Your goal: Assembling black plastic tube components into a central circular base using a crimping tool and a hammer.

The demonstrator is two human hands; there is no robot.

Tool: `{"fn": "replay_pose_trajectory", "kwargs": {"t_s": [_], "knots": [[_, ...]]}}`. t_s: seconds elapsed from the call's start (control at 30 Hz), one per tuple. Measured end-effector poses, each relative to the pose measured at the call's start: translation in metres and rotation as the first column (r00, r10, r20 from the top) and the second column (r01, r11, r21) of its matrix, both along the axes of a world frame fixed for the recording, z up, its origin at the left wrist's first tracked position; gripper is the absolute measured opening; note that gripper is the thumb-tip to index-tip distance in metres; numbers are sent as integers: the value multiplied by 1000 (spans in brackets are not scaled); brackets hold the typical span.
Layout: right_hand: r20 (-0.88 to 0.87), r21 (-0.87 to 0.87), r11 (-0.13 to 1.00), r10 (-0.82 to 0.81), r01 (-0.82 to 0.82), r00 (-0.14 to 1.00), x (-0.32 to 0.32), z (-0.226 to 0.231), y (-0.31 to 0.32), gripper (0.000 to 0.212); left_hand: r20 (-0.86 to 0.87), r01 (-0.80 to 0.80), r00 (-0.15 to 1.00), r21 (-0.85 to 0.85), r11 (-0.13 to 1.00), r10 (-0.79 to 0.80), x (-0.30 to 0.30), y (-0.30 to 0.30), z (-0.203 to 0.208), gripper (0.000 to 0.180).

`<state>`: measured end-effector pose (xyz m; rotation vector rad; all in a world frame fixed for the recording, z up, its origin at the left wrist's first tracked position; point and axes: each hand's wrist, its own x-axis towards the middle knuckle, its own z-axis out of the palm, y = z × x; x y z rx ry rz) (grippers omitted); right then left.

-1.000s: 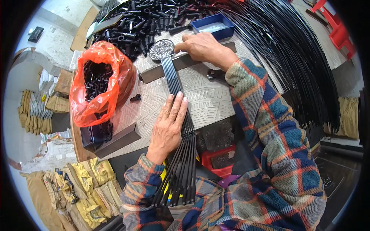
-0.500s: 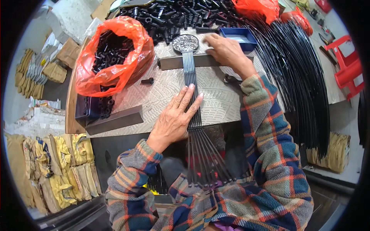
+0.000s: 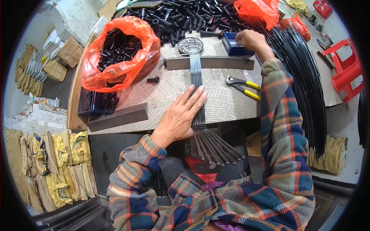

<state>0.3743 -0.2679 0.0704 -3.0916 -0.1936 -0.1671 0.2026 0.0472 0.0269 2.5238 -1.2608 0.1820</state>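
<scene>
My left hand [image 3: 178, 117] lies flat, fingers stretched, on a row of thin black rods [image 3: 196, 79]. The rods run side by side across a metal bar [image 3: 227, 63], their far ends reaching a round dish [image 3: 190, 46] of glittering grey bits. Their near ends fan out past the table edge over my lap. My right hand [image 3: 252, 41] is at a small blue box [image 3: 238, 50], its fingers curled together and dipping over the rim. Whatever the fingertips hold is hidden. Yellow-handled pliers [image 3: 243, 85] lie on the patterned table top [image 3: 225, 104].
An orange-red plastic bag [image 3: 121, 71] of black fittings stands at left, near another metal bar [image 3: 117, 117]. A heap of black fittings [image 3: 177, 19] covers the far side. Long black rods [image 3: 300, 69] hang over the right edge. One loose fitting [image 3: 153, 79] lies on the table.
My right hand has moved right, from beside the dish to the blue box, uncovering the pliers. My left hand stays on the rods. The fanned rod ends have shifted upward and right.
</scene>
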Motion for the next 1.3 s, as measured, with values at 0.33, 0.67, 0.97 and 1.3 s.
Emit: {"fn": "replay_pose_trajectory", "kwargs": {"t_s": [0.33,0.67,0.97,1.3], "knots": [[223,87,987,114,-137,968,6,8,-9,10,69,13,998,-64,998,-9,-20,-2,0,87],[294,211,840,433,-500,852,-49,-26,83,15,57,-6,998,-45,999,8,-20,-4,-2,85],[312,157,886,375,-437,873,-55,-23,80,16,36,4,999,-56,998,-2,-19,-3,-3,84],[294,163,913,316,-373,902,-55,-25,82,16,14,0,1000,12,1000,0,-17,-6,2,86]]}}
